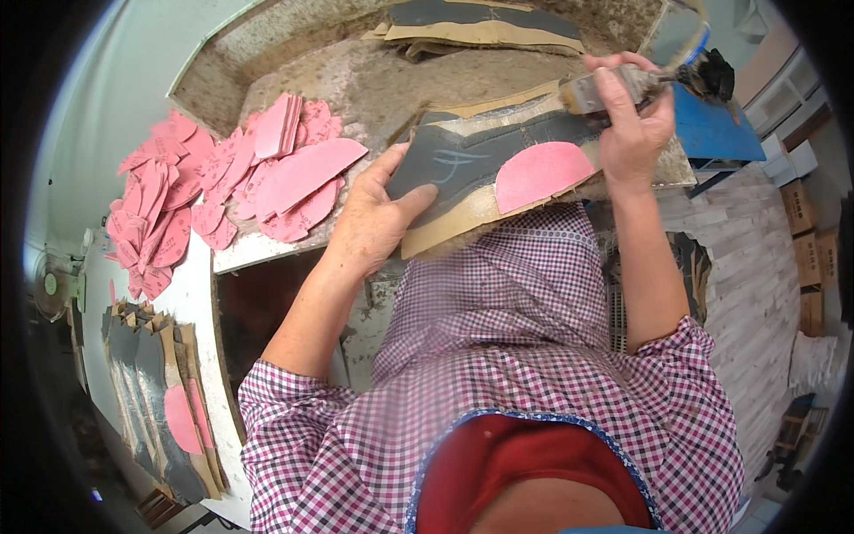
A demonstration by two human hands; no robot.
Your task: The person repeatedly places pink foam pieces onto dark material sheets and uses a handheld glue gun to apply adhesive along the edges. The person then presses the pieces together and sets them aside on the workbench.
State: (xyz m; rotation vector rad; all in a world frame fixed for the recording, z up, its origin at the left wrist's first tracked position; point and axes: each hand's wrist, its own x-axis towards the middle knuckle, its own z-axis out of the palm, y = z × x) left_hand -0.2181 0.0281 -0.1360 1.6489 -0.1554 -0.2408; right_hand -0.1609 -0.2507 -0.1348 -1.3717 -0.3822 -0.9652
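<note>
Just above centre, toward one o'clock: a dark panel [480, 151] with tan borders is held at the near edge of the worktable [347, 89], slanting upward to the right; a pale mark is borne on its left part, and a shiny band is seen along its upper border.
Pink half-round: a pink half-round piece [544, 175] is laid flat on the panel, near its lower border, at five o'clock of the panel's middle.
Left hand: at eleven o'clock, the panel's left end is grasped by the left hand [382, 214], with the thumb pressed on the dark face.
Right hand: between one and two o'clock, a flat brush [583, 96] is gripped by the right hand [636, 129]; its tip is held at the panel's upper right corner, and whether it is touching cannot be told.
Loose pink pieces: at ten o'clock, a heap of pink pieces [307, 173] is spread, some overlapping.
Stacks: at twelve o'clock, an upper stack [485, 31] of similar panels is placed; at eight o'clock, a lower stack [142, 383] is seen.
Farther right: a blue table [725, 133] is seen at two o'clock, cartons [805, 254] at three.
</note>
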